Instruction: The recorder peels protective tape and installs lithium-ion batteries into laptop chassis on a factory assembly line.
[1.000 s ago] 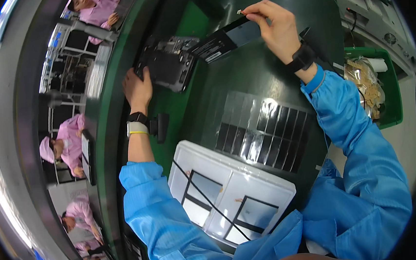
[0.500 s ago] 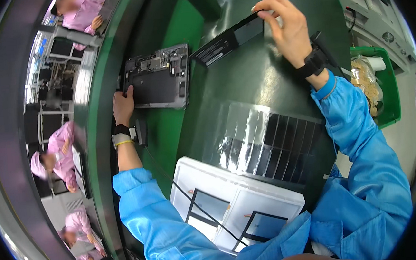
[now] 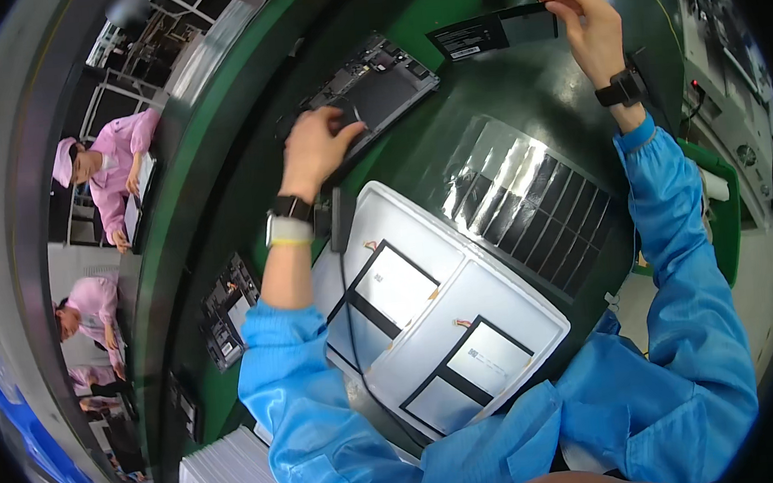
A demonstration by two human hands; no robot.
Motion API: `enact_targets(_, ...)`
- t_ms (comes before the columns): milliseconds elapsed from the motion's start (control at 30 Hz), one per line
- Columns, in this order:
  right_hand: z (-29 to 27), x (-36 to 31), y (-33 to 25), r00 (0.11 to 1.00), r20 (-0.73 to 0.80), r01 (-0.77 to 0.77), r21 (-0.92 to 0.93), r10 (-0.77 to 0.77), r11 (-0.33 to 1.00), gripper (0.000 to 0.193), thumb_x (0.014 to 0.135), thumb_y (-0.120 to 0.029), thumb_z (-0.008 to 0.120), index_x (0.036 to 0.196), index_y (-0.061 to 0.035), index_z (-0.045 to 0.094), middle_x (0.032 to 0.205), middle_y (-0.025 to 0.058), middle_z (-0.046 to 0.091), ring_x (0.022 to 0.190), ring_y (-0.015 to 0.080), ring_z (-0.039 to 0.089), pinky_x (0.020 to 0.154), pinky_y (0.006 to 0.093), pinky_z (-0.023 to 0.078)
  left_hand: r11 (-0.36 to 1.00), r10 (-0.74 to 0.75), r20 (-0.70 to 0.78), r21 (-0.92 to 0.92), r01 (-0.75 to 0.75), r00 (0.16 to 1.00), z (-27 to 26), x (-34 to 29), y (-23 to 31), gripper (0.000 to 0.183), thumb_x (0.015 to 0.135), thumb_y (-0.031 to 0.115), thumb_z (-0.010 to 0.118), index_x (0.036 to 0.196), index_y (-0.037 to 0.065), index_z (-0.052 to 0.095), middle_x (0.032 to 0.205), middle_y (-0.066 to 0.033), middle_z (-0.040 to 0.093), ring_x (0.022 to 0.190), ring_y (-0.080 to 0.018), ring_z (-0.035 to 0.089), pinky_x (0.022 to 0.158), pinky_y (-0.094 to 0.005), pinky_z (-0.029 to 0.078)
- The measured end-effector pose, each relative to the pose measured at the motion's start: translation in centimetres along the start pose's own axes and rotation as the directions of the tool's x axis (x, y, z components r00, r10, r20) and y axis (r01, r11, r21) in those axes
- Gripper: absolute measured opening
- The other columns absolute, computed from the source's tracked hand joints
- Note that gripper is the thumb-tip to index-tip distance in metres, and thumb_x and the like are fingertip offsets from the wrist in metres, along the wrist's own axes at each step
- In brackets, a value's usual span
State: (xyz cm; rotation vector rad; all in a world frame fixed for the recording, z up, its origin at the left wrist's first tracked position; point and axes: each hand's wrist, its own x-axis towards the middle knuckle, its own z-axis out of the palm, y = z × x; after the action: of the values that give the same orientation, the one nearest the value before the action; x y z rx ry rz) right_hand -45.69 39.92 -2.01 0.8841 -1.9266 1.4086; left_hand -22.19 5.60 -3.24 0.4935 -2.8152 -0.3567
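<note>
My right hand (image 3: 592, 30) pinches one end of a flat black battery pack (image 3: 484, 38) with a white printed label, held up over the far side of the bench. A small connector with wires shows by the fingertips. My left hand (image 3: 314, 147) is at the near left part of an opened laptop base (image 3: 398, 95), its thumb stretched away from the bent fingers. Nothing shows in that hand; whether it touches the base I cannot tell. Circuit boards show along the base's far side, with a dark bay in front of them.
A white tray (image 3: 470, 262) holds two battery packs (image 3: 397, 286). Beyond it lies a clear sheet of black strips (image 3: 548, 220). More opened laptop bases (image 3: 227, 325) and stacked white trays (image 3: 228, 479) are at left. A green bin (image 3: 728, 237) stands right; people in pink sit across.
My view has turned, bringing the tray and left-hand bases further in. My left hand has come off the laptop base's side edge. My right hand still holds the battery pack, now more level.
</note>
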Motion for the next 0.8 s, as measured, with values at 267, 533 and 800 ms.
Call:
enact_targets(267,7.1,3.9,-7.3,0.984,0.176,-0.015,0.130,-0.009,0.991,0.012,0.082,0.007,0.068,0.090,-0.0011,0.070,0.090,0.0086,0.074,0.079,0.0120,0.068,0.073,0.0265,0.055,0.863,-0.111,-0.026,-0.498,0.083,0.993,0.4,-0.3,1.6,0.019,0.085,0.017,0.079,0.098,0.003,0.079,0.082,-0.0100,0.075,0.072,-0.0162,0.069,0.070,-0.0298,0.053)
enact_targets(533,20.5,1.8,-3.9,0.654,0.755,-0.322,0.227,0.042,0.919,0.012,0.088,-0.007,0.074,0.099,-0.0026,0.074,0.080,0.0047,0.072,0.068,0.0104,0.065,0.068,0.0266,0.053,0.930,-0.091,-0.050,-0.361,0.067,0.995,-7.2,-4.4,0.9,0.050,0.079,0.025,0.086,0.120,0.000,0.071,0.110,-0.0111,0.073,0.092,-0.0170,0.065,0.085,-0.0285,0.052)
enact_targets(800,23.2,1.9,-3.6,0.598,0.793,-0.245,0.317,-0.115,0.916,0.010,0.089,-0.005,0.072,0.099,-0.0012,0.073,0.079,0.0043,0.071,0.067,0.0086,0.063,0.065,0.0235,0.052,0.982,0.190,-0.111,-0.002,-0.191,0.976,-3.2,-7.1,-3.6,0.118,0.053,0.029,0.097,0.152,0.007,0.037,0.156,-0.0191,0.040,0.143,-0.0368,0.038,0.120,-0.0462,0.032)
